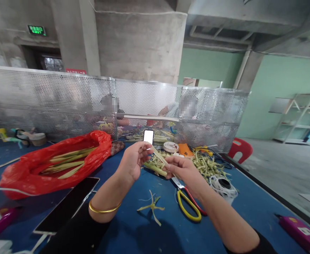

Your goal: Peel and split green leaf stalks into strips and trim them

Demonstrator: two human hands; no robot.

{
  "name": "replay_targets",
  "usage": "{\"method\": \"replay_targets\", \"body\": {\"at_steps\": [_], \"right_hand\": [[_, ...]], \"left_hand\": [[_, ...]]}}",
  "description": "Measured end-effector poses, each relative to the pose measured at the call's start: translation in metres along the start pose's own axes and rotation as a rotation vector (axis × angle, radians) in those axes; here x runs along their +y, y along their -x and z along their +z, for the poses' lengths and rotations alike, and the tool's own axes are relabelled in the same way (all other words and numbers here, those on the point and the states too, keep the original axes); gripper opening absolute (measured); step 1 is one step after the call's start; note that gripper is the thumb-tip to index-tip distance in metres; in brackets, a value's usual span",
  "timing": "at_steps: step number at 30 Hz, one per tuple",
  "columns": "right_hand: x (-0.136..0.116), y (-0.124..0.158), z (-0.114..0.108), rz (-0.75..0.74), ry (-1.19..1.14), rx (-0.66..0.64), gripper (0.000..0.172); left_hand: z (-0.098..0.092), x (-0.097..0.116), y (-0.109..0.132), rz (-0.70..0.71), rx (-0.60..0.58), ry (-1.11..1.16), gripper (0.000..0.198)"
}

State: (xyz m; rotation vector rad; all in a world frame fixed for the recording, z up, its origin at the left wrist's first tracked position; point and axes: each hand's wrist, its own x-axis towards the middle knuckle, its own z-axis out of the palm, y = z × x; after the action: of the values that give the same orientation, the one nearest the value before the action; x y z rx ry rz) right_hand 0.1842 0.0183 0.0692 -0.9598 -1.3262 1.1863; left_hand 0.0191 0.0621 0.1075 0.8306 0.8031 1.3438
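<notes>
The left hand and right hand pinch a pale leaf strip stretched between them, slanting above the blue desk. Scissors with yellow and red handles lie near the right hand, beside a small star-shaped leaf piece.

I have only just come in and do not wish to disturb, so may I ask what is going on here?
A person holds a pale strip stretched between the left hand and the right hand. A small star-like piece lies on the blue table nearer the person, with scissors by the right forearm. Ahead are a lit phone and a heap of strips. Left of the hands, an open red bag holds long leaf-like pieces.
</notes>
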Motion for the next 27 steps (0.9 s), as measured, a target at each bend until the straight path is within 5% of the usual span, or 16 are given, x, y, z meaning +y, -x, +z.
{"method": "replay_targets", "body": {"at_steps": [6,11,15,27], "right_hand": [[0.008,-0.004,-0.001,-0.126,0.076,0.127,0.022],[0.01,-0.002,0.004,-0.15,0.131,0.129,0.026],[0.01,-0.002,0.005,-0.145,0.167,0.101,0.03],[0.006,-0.002,-0.001,-0.121,0.172,0.043,0.021]], "left_hand": [[0.005,-0.017,0.005,0.169,-0.045,-0.191,0.035],[0.011,-0.04,0.012,0.126,-0.231,-0.374,0.023],[0.01,-0.044,0.011,0.181,-0.16,-0.386,0.023],[0.003,-0.02,0.001,0.03,-0.011,-0.165,0.02]]}}
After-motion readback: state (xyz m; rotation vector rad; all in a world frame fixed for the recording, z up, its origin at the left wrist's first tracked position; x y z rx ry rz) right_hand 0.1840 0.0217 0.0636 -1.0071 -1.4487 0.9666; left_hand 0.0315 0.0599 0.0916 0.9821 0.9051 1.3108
